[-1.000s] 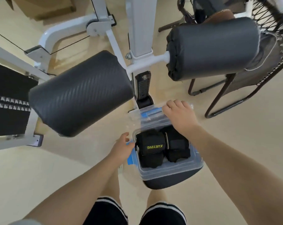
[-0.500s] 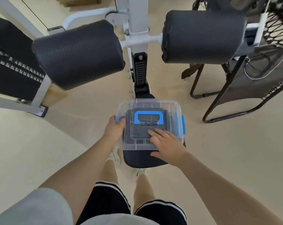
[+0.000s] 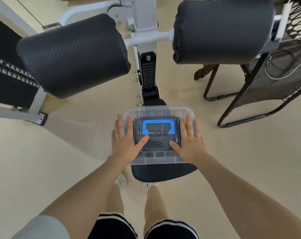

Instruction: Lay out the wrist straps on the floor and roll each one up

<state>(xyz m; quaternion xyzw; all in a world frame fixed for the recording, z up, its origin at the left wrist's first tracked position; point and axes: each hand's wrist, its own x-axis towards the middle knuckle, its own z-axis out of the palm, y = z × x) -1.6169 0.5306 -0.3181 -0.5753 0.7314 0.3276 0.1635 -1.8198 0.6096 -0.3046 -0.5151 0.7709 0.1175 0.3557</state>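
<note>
You have one view only, worn on the head, looking steeply down and forward. The clear lidded box [image 3: 158, 135] sits close below centre. Beyond it stand the black roller pads [image 3: 74, 54].

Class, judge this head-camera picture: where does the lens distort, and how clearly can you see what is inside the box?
Head view: wide-angle bending curves the roller pads and forearms outward; the wrist straps show only dimly through the box's clear lid; lighting soft, no blur.
</note>
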